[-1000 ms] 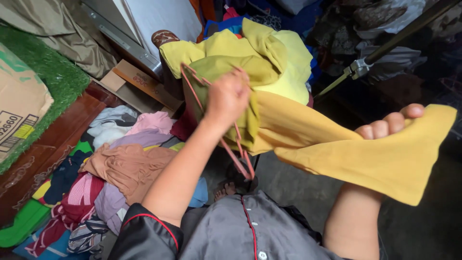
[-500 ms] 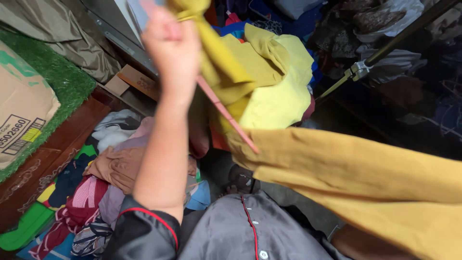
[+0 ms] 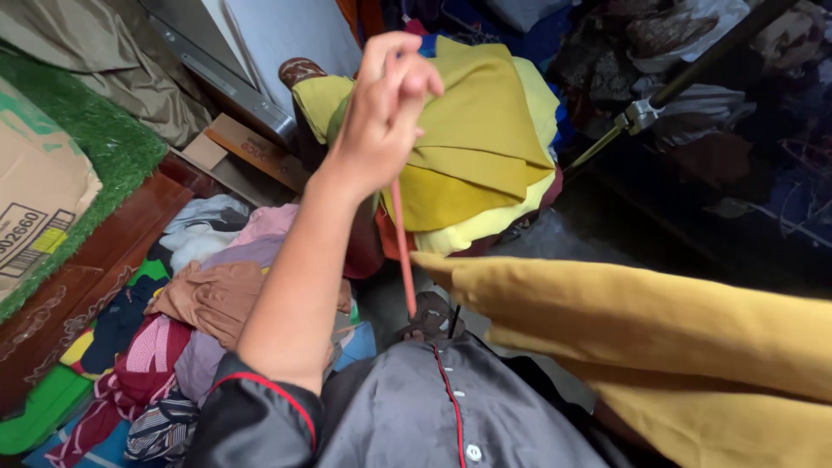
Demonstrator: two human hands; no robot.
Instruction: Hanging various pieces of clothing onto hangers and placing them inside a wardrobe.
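**Mustard cloth spread wide over a heap of laundry**

A broad mustard-yellow cloth [image 3: 693, 347] sweeps from the centre of the frame out to four o'clock, stretched taut and running off the right and bottom edges. Keeping that tension even looks the surest way to handle it cleanly, since a slack edge could drop onto the mixed pile of coloured clothes [image 3: 199, 321] heaped at eight o'clock. At twelve o'clock a mound of folded yellow and olive fabrics [image 3: 485, 130] sits just beyond the raised arm. The left hand [image 3: 381, 113], at eleven o'clock, is closed in a pinch around the top of a thin pink plastic hanger [image 3: 404, 260], which hangs almost straight down toward the person's grey buttoned shirt with red piping [image 3: 433, 407]; a firm grip there would stop it swinging into the cloth.

The right hand lies outside the frame or beneath the mustard cloth, so whether it is open or closed cannot be told. Only one bar of the hanger shows; its hook is buried in the fist. Whether cloth and hanger touch is unclear. The dark clutter at two o'clock is hard to make out.
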